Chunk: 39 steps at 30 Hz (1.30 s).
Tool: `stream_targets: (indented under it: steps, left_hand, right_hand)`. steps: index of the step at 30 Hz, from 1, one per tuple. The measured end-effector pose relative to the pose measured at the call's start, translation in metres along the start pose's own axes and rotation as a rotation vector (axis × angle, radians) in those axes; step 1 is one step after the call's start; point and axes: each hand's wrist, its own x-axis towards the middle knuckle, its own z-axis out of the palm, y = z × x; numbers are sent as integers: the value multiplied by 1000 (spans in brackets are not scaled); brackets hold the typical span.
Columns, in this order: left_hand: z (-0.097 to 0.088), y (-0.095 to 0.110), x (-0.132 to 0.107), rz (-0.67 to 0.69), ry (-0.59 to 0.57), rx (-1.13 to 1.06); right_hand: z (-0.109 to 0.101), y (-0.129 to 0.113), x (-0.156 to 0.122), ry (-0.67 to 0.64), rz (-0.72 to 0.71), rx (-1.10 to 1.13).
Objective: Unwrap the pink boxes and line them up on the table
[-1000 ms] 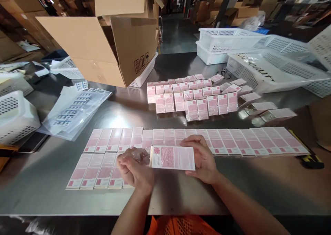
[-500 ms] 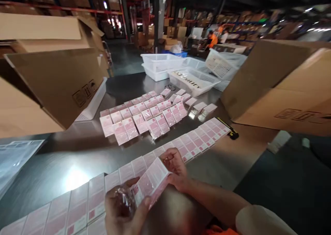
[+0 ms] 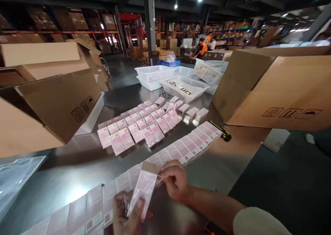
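My left hand (image 3: 130,211) is wrapped round a small pale pink box (image 3: 145,186) in shiny clear film, its thumb pressed on the near face. The box stands tilted, its top end leaning away to the right. At its upper right corner, my right hand (image 3: 176,179) pinches what looks like a wisp of the plastic film (image 3: 158,177). Beneath and behind both hands, a long row of similar pink boxes (image 3: 181,148) runs diagonally over the dark metal table (image 3: 124,97). Further back lies a block of several more boxes (image 3: 141,123), some tilted against each other.
Open cartons stand at the left (image 3: 62,104) and right (image 3: 279,90). White plastic baskets (image 3: 155,72) fill the table's back. A yellow-and-black tool (image 3: 222,133) touches the row's far end. Clear plastic bags (image 3: 18,179) lie at the left edge. Distant people (image 3: 203,48) work among shelves.
The pink box has been turned more upright, showing a different side and its end. My right fingers have shifted from the box's end to a pinch beside its corner. The camera view has tilted up.
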Motion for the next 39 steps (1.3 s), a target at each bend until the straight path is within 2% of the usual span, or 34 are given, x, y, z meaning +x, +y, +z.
stream_targets:
  steps: [3,6,8,9,11,13,15,18,20,22,24,27,29,30,31,32,33,35,37,39]
  left_hand:
    - [-4,5,-9,74,21,-59]
    - [-12,12,-28,323,134,47]
    - [-20,15,-43,413,216,96]
    - [-24,15,-51,395,224,80]
    - [-34,12,-66,267,170,-7]
    - [-44,8,-81,154,121,-99]
    - [-51,5,-98,188,177,-119]
    - [-57,5,-123,400,368,-30]
    - [-60,6,-137,469,452,41]
    - [-66,4,-147,480,510,84]
    - [-75,-1,-153,481,560,123]
    - [-95,-11,-152,483,613,169]
    - [-106,-15,-147,465,633,159]
    - [-111,-17,-144,453,639,148]
    - [-114,-18,-141,442,650,144]
    - [-117,-20,-139,439,667,156]
    - [-118,-22,-138,453,684,188]
    - [-122,-27,-138,573,678,318]
    - [-126,-33,-143,751,563,554]
    - [-131,-40,-151,880,384,804]
  right_hand:
    - [-6,-7,-2,-141,-94,11]
    - [-10,-11,3,-326,-6,137]
    - [-12,-15,6,-456,11,239]
    - [-13,-18,6,-511,-28,287]
    - [-15,-27,5,-599,-146,374]
    - [-18,-39,2,-667,-159,482]
    - [-19,-52,-4,-774,-5,610]
    - [-15,-69,-14,-936,309,719]
    - [-9,-76,-24,-938,451,694]
    - [-2,-80,-34,-866,483,651]
    - [5,-84,-44,-758,344,598]
    - [14,-94,-57,-592,-118,521]
    - [19,-101,-63,-598,-394,440]
    - [22,-104,-66,-653,-471,409]
    - [25,-105,-68,-724,-482,402]
    - [27,-105,-69,-798,-417,420]
    - [29,-105,-70,-865,-275,460]
    - [30,-100,-70,-943,164,569]
    - [28,-96,-70,-964,587,644]
    - [24,-93,-71,-980,855,676]
